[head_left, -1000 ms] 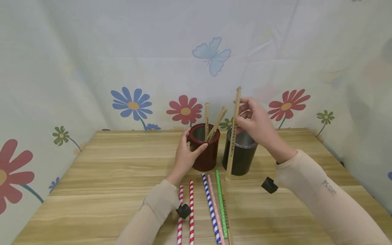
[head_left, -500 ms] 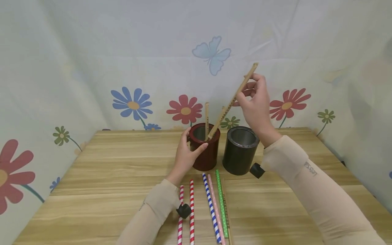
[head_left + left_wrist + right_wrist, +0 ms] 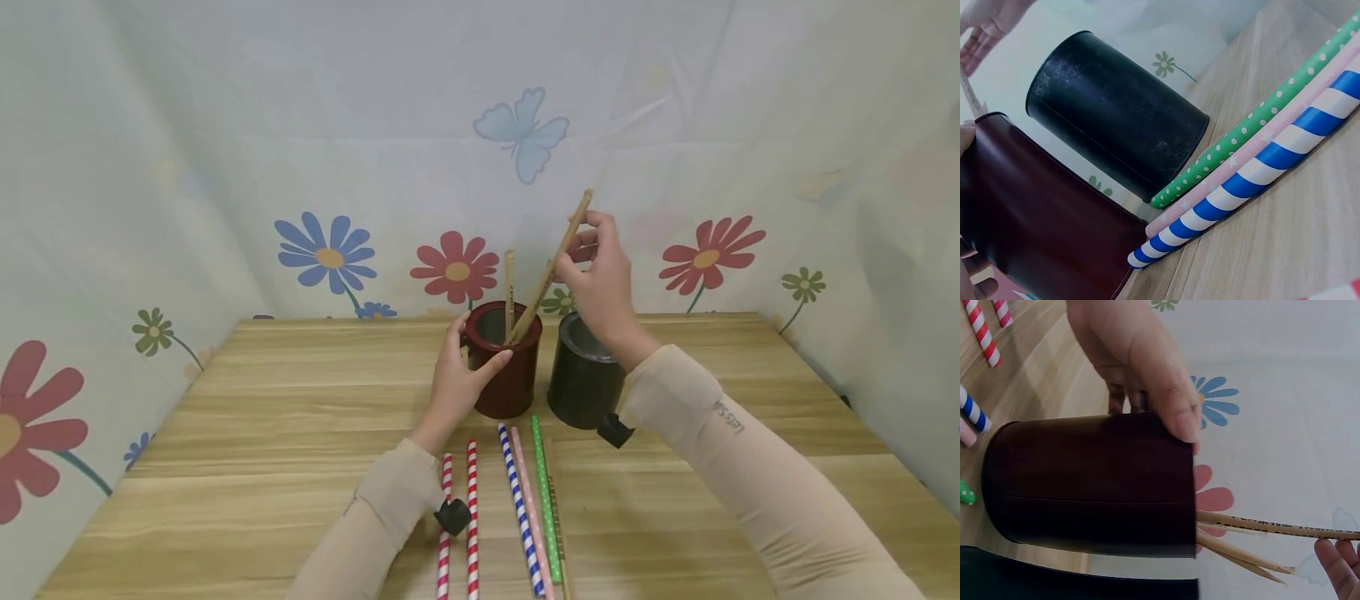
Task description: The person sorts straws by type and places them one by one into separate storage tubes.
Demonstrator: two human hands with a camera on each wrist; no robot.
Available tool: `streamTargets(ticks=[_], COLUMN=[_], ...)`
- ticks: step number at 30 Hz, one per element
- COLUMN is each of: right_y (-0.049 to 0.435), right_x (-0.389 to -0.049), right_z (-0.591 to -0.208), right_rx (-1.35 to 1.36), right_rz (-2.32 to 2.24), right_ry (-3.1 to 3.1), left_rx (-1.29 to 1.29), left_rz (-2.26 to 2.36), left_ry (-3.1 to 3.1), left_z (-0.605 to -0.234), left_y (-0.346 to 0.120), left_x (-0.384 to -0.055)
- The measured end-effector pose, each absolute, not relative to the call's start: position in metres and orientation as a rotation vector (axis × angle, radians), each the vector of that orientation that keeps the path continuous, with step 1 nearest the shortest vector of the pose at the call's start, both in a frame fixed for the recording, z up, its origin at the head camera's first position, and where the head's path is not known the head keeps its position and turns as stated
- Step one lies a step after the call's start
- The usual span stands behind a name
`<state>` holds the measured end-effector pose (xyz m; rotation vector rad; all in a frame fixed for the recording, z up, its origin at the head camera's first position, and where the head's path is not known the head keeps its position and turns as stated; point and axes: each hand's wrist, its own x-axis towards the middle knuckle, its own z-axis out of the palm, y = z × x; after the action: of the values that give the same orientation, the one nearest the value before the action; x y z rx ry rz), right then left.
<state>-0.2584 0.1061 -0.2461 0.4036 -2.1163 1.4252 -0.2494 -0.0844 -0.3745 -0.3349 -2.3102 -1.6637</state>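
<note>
My left hand [image 3: 453, 379] grips the dark red cup [image 3: 506, 392] near its rim, thumb in front and fingers round the far side. In my right hand [image 3: 600, 275] a brown paper-wrapped straw [image 3: 538, 292] is pinched by the upper part, slanting, its lower end inside the red cup's mouth. Other brown straws, one of them nearly upright [image 3: 510, 283], stand in that cup; the right wrist view shows more ends [image 3: 1247, 556] sticking out. Below the right hand, the black cup [image 3: 577, 387] stands close to the red one, its rim partly covered by that hand.
On the wooden table [image 3: 315, 383] before the cups lie a blue-striped straw [image 3: 517, 500], a pink one [image 3: 529, 500], a green dotted one [image 3: 544, 492] and a brown one [image 3: 556, 500]. Red-striped [image 3: 472, 500] and pink-striped straws [image 3: 444, 575] lie beside the left forearm. A flowered cloth [image 3: 375, 125] hangs behind.
My right hand has carried the brown straw up from in front of the black cup, over to the red cup, then lowered it into the mouth. The left hand keeps its grip.
</note>
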Motion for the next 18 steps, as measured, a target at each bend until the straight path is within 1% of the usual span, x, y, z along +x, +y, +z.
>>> streamTargets(ticks=[7, 18], right_y=[0.103, 0.1], right_x=[-0.26, -0.263], right_z=[-0.261, -0.284], right_rx=[0.352, 0.364], right_rz=[1.412, 1.334], right_ry=[-2.23, -2.409], left_rx=[-0.345, -0.344], left_rz=[-1.658, -1.66], left_ry=[-2.308, -2.319], left_z=[-0.374, -0.373], left_y=[-0.085, -0.085], left_x=[-0.249, -0.249])
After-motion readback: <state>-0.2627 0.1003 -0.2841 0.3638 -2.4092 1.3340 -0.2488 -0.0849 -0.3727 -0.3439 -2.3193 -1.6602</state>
